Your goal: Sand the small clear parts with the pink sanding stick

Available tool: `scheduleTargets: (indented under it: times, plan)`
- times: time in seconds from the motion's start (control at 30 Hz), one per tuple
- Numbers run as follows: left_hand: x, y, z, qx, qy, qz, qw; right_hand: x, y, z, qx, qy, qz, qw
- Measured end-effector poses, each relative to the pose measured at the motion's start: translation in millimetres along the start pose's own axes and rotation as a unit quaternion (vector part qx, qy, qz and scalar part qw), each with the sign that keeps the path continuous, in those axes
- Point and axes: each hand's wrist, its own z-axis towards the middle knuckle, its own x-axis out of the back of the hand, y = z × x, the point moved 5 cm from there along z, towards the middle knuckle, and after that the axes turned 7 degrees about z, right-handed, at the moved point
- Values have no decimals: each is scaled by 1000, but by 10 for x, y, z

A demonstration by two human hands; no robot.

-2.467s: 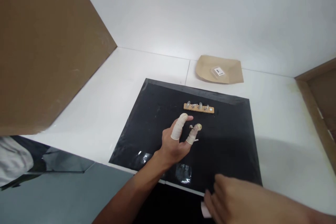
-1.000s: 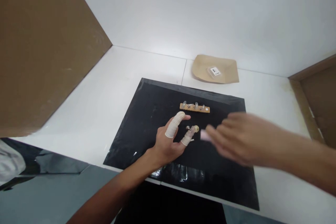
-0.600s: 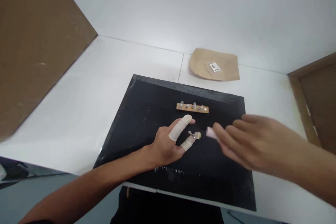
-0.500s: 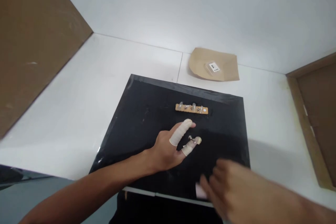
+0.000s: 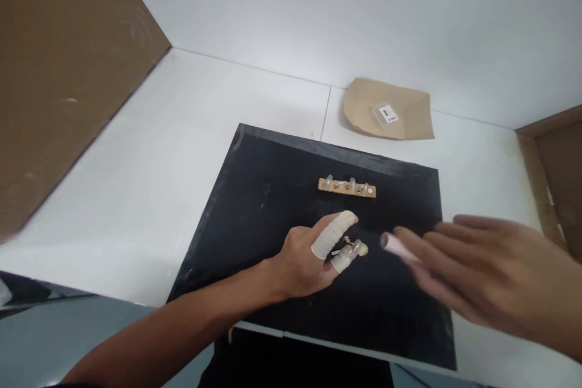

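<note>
We find the left hand (image 5: 309, 260) with thumb and forefinger parted, a small clear piece (image 5: 355, 248) at the thumb; the right hand (image 5: 491, 267) grips a pale pink cylinder (image 5: 396, 247). The orange rectangular strip (image 5: 347, 188) lies beyond, on the black mat (image 5: 273, 176).

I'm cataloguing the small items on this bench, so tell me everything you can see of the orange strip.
The orange strip is narrow, straight and flat, perhaps wood or board. Several clear, tube-like pieces and small dark bits sit along it; what they are is too small to tell. A round white dot marks its right end. It lies lengthwise across the black mat, nearer the far edge, its right end slightly closer to the wearer. Neither hand appears to touch it.
</note>
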Motion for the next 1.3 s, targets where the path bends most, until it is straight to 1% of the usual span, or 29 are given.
scheduleTargets:
  times: [0.03,0.1,0.2,0.27,0.37,0.5,0.6,0.7,0.83,0.93,1.0,1.1,1.17,1.3]
  plan:
    - [3,-2,3,0,-4,2,1000,29,64,-12,-12,1,-6,1000]
    - [13,0,13,0,-4,3,1000,-7,60,-23,-31,-17,33,999]
    - [15,11,28,-2,1,2,1000,-181,-169,5,-59,-36,122,990]
    - [5,13,30,-3,3,-4,1000,-247,-315,39,-72,-16,141,987]
    - [-7,4,21,-10,13,-18,1000,-237,-388,21,-105,30,162,981]
    - [-23,-24,10,-10,14,-19,1000,-229,-393,-167,-164,56,183,968]
    - [-16,-37,15,-12,23,-9,1000,-276,-425,-305,-185,74,192,961]
    - [-10,-37,22,-22,22,-2,1000,-312,-396,-369,-194,105,204,954]
    - [-14,-41,37,-24,7,8,1000,-320,-221,-372,-204,146,202,947]
    - [-20,-55,66,-17,-4,-5,1000,-334,-109,-348,-188,152,202,949]
    - [-23,-67,88,-14,-10,-9,1000,-350,-80,-343,-168,150,214,951]
    - [-17,-74,107,-28,-9,-9,1000,-384,-86,-371,-150,147,232,950]
    - [-15,-73,105,-43,-7,-9,999,-411,-110,-406,-156,146,242,947]
    - [-19,-103,100,-23,-14,3,1000,-439,-213,-469,-184,172,249,935]
